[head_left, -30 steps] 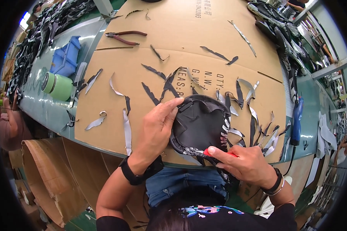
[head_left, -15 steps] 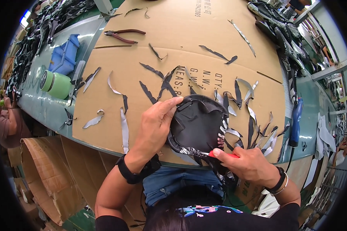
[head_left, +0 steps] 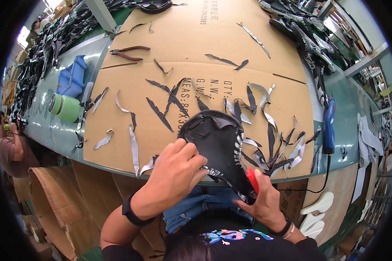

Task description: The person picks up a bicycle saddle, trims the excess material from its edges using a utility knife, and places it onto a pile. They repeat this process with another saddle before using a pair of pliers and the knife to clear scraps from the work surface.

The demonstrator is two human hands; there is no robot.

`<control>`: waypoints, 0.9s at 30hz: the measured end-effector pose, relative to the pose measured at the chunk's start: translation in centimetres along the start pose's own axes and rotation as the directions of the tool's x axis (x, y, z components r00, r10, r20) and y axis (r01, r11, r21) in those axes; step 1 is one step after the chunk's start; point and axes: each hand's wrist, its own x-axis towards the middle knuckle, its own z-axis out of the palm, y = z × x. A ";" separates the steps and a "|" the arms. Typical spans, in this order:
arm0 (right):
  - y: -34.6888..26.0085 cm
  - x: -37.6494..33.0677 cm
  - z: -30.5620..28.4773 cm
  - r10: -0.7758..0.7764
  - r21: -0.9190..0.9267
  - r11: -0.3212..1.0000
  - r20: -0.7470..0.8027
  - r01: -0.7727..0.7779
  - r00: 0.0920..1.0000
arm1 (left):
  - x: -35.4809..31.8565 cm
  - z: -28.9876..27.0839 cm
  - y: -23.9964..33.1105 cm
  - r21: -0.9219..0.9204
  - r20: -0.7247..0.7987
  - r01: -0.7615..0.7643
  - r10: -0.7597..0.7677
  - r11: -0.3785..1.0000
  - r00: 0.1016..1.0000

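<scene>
A black bicycle saddle (head_left: 211,141) lies underside up at the table's near edge, its narrow nose toward me. Zebra-patterned cover material is folded over its rim. My left hand (head_left: 174,174) is closed at the saddle's left rim, fingertips pinching the cover edge there. My right hand (head_left: 264,202) is wrapped round a red-handled tool (head_left: 252,180) beside the nose, with the thumb near the nose. The blade or tip of this tool is hidden. Cut black and silver-grey trimmings (head_left: 272,143) lie around the saddle.
A cardboard sheet (head_left: 170,45) covers the tabletop. Dark-red-handled pliers (head_left: 130,53), a blue bin (head_left: 72,77) and a green container (head_left: 64,107) are left; a blue corded tool (head_left: 329,126) is right. Piled saddles (head_left: 302,39) line the far right. White saddle shapes (head_left: 315,209) sit low right.
My left hand has moved from the saddle's upper left rim down to its lower left edge. My right hand has shifted slightly lower, turning the red tool upright. The view has shifted.
</scene>
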 end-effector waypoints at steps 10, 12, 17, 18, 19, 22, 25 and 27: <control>-0.5 1.7 -0.5 -0.012 0.115 0.993 -0.063 0.020 0.998 | -1.7 2.0 3.7 -0.699 0.550 0.275 0.251 0.661 0.796; -0.4 1.8 -0.7 -0.031 0.127 0.991 -0.068 0.040 0.997 | -2.5 1.6 3.1 -0.704 0.647 0.467 0.213 0.534 0.732; 0.5 2.9 -1.4 0.015 0.118 0.993 0.054 -0.021 0.998 | 1.6 0.9 -0.6 -0.121 -0.071 -0.315 0.308 0.941 0.949; 0.6 3.2 -1.5 -0.035 0.158 0.987 0.013 0.032 0.999 | 2.8 1.9 -2.2 -0.308 -0.017 -0.185 0.189 0.933 0.982; 1.2 3.1 -1.4 -0.058 0.114 0.992 0.002 0.057 0.998 | 3.1 2.6 -2.3 -0.256 0.035 -0.096 0.108 0.962 0.994; 1.4 1.9 -2.8 -0.026 0.030 0.999 0.074 0.024 0.997 | 3.7 4.2 -2.2 -0.244 0.042 0.006 0.005 0.970 0.999; 0.8 2.4 -3.8 -0.138 -0.122 0.981 0.117 0.152 0.984 | 4.1 4.5 -2.3 -0.317 0.007 -0.003 0.005 0.949 1.000; 0.6 3.5 -3.5 -0.192 -0.248 0.938 0.212 0.243 0.958 | 4.3 4.2 -2.2 -0.338 0.001 -0.007 0.007 0.941 1.000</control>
